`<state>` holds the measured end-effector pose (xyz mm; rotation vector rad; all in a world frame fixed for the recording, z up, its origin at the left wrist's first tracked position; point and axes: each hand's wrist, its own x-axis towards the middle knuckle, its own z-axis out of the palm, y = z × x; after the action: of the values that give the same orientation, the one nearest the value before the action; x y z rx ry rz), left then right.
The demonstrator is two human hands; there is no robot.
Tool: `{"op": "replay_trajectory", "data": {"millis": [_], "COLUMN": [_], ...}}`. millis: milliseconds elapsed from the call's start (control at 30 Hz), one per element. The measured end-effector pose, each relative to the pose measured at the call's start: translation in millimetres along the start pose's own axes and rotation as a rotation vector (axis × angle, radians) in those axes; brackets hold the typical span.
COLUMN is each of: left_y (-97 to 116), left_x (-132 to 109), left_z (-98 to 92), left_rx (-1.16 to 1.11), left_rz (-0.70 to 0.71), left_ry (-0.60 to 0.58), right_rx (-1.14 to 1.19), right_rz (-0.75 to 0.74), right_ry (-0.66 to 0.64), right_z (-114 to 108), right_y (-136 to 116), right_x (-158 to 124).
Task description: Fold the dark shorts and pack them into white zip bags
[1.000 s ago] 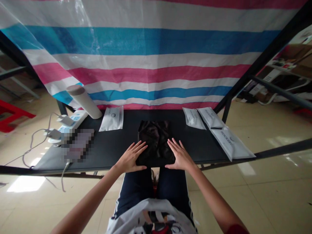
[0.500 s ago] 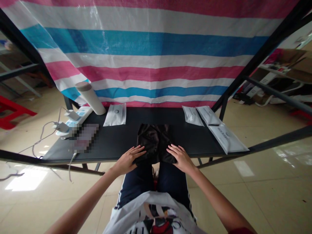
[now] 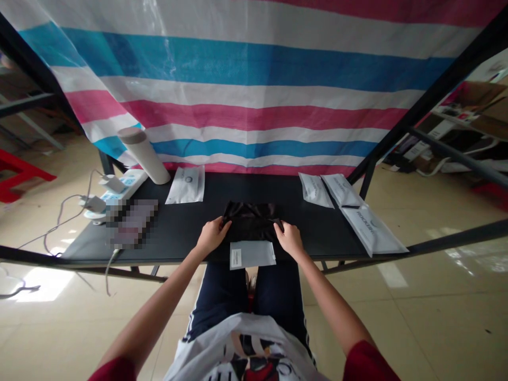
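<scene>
A black, silky garment (image 3: 254,225), possibly shorts, lies on the black table in front of me. Its near part is folded up and away from me. My left hand (image 3: 212,234) pinches the fold's left corner, thumb pressed to the fingers. At the right corner, my right hand (image 3: 289,236) grips the cloth the same way. Just below the garment, a pale translucent pouch (image 3: 256,254) with a small white label lies at the near table edge, partly overhanging it; neither hand touches it.
Several white printed pouches (image 3: 371,227) lie at the table's right, and another pouch (image 3: 185,185) at the back left. A pale bottle (image 3: 145,156) stands by a power strip (image 3: 129,185) with chargers. A blurred phone (image 3: 137,222) with a cable lies at left. Striped sheeting (image 3: 246,98) hangs behind.
Both hands went from lying flat on the garment to gripping its near edge and folding it up, away from me. The pale pouch at the near edge has come into view.
</scene>
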<state>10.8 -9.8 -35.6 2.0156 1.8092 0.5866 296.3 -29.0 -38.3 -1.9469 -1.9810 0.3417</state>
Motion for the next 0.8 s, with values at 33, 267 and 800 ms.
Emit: {"op": "replay_trajectory", "data": {"millis": [33,267,800], "left_y": [2.5,-1.3,-25.7], "left_x": [3.3,22.6,45.1], "left_z": [0.0,-9.6,4.4], "left_rx": [0.047,0.161,-0.427], "left_rz": [-0.026,-0.096,0.067], "left_ry": [-0.021,0.007,-0.168], "right_rx": [-0.011,0.158,0.775], "right_rz": [0.03,0.13,0.053], "right_ry": [-0.005,0.047,-0.1], "right_z": [0.9,0.4,32.4], "right_y": [-1.5,12.6,25.3], "right_x": [2.9,31.7,72.7]}}
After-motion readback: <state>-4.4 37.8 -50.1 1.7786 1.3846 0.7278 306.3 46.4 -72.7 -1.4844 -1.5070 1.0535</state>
